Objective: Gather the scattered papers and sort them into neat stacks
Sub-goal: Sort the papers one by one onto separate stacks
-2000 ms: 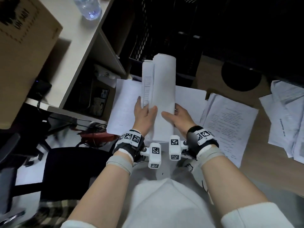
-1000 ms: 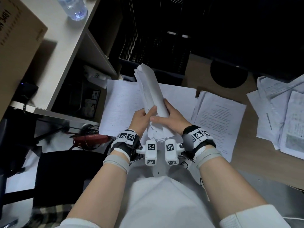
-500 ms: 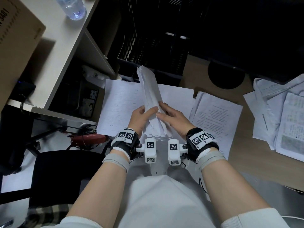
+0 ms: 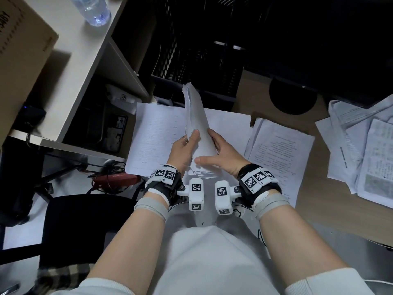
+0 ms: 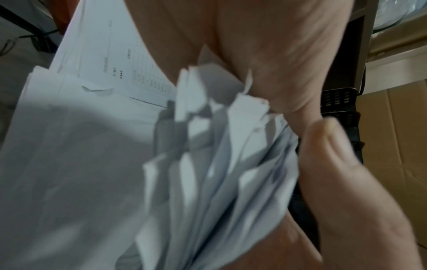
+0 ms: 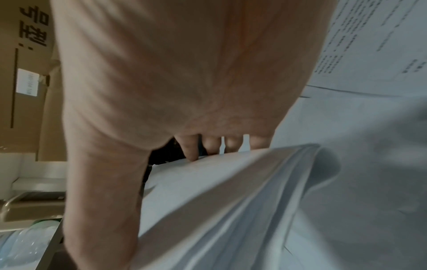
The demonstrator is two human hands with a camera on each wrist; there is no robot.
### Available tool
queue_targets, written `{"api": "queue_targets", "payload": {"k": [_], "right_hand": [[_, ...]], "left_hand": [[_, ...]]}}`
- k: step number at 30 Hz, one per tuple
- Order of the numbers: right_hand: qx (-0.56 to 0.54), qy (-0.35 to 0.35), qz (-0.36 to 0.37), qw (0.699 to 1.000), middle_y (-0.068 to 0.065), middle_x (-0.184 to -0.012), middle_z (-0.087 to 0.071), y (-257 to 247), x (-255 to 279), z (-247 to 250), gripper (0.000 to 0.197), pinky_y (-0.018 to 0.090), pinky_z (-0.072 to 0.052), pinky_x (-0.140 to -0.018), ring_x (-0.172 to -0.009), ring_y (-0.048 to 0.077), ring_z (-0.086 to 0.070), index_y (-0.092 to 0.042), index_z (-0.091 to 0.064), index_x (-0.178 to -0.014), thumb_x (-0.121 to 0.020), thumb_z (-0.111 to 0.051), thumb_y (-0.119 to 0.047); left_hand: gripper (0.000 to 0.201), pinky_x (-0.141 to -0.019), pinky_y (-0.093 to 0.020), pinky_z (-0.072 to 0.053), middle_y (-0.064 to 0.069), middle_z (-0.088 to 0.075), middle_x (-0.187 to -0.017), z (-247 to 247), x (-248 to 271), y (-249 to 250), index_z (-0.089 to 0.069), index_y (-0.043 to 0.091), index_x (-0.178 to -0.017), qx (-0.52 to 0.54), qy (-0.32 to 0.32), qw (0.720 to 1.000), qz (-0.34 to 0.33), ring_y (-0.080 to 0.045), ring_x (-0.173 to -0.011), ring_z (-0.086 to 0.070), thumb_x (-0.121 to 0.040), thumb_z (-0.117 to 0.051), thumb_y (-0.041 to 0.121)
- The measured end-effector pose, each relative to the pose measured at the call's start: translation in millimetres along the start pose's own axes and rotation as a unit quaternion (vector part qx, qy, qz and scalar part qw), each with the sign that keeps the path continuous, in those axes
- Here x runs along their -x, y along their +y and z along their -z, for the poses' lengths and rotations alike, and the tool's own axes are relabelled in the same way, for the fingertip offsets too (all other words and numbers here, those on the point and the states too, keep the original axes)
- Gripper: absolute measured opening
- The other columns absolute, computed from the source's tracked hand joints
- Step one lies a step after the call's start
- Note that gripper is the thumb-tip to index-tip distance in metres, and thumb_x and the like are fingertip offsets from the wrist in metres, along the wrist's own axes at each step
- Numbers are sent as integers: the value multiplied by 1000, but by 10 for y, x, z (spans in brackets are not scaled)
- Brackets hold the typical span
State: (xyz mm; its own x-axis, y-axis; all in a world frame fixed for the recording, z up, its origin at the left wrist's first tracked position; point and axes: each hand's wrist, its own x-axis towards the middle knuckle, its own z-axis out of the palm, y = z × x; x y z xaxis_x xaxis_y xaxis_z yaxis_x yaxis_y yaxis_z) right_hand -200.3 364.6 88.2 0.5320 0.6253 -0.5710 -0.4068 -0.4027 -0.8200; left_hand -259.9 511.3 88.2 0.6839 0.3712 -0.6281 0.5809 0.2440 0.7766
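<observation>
A thick bundle of white papers stands on end over the wooden table, its top leaning away from me. My left hand grips its left side, thumb on the front. My right hand clasps the right side, fingers along the face and thumb across the lower front. The left wrist view shows the bundle's ragged, uneven sheet edges beside my left hand. In the right wrist view my right fingertips press on the bundle's curved face. Flat sheets lie underneath.
A printed stack lies to the right, and a messy pile at the far right. A black mesh crate stands behind the bundle, a round black base beside it. On the shelf unit to the left are a cardboard box and a water bottle.
The bundle turned from broad face toward me to nearly edge-on and came lower, and both hands moved down its sides. In the last half second the hands barely shifted.
</observation>
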Motion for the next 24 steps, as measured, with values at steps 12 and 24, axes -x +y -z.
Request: {"api": "queue_targets", "payload": {"k": [12, 24], "right_hand": [[-38, -5, -12, 999, -10, -159, -28, -141, 20, -15, 89, 24, -28, -112, -137, -1, -32, -25, -20, -157, -84, -70, -21], [-63, 105, -43, 992, 3, -115, -72, 91, -84, 23, 30, 38, -52, -97, -107, 20, -68, -13, -64, -125, -96, -56, -19]], "left_hand": [[28, -85, -43, -59, -11, -78, -98, 25, 30, 37, -72, 10, -109, 48, -33, 998, -8, -29, -90, -75, -88, -77, 28], [8, -49, -19, -48, -7, -74, -77, 63, 28, -92, -72, 2, -95, -35, 0, 999, -18, -15, -60, -68, -93, -69, 9]]}}
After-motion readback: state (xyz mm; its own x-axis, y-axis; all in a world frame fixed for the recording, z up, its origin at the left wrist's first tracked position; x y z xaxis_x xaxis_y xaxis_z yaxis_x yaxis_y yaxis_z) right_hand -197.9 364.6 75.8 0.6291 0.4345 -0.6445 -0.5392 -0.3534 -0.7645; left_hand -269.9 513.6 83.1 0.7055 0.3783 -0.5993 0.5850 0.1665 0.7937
